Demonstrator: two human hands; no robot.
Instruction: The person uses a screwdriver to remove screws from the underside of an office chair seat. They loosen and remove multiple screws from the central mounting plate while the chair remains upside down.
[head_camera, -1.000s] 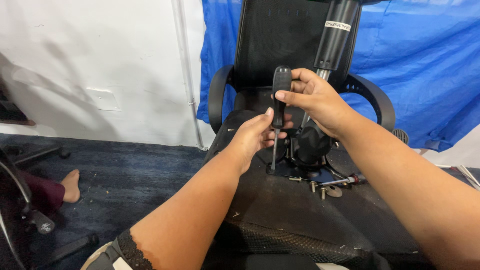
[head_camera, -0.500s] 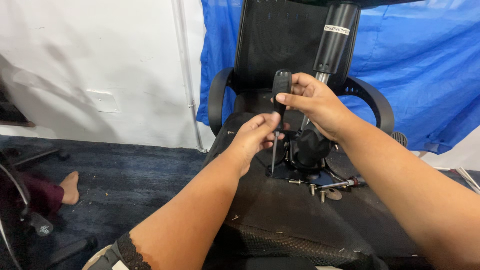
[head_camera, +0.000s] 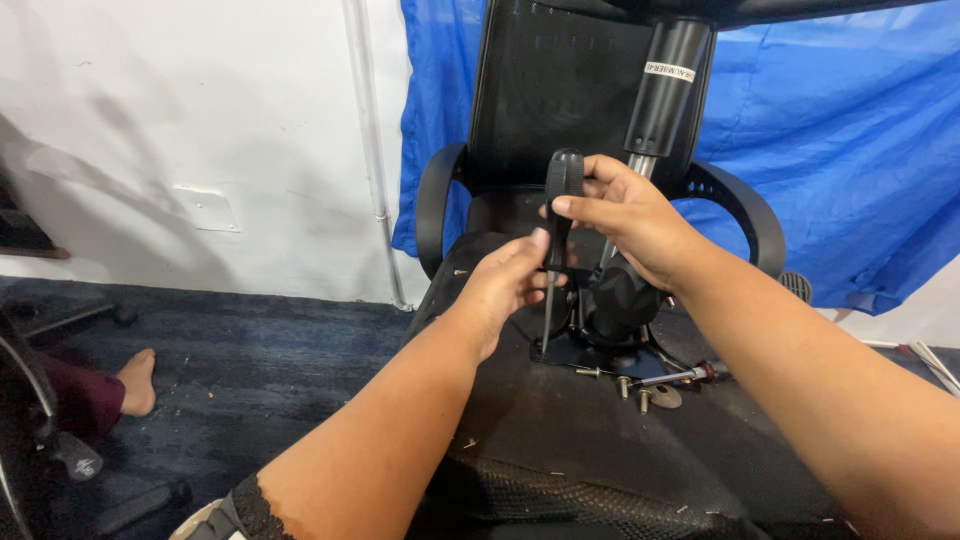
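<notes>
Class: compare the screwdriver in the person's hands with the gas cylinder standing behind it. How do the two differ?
The screwdriver is slim with a bare metal shaft; the gas cylinder is far thicker. Both hands grip the screwdriver; the gas cylinder is unheld. The gas cylinder wears a white label; the screwdriver shows none. Both are black and roughly upright.

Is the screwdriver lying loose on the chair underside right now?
No. The screwdriver stands upright, right hand gripping its handle, left hand steadying the shaft.
</notes>
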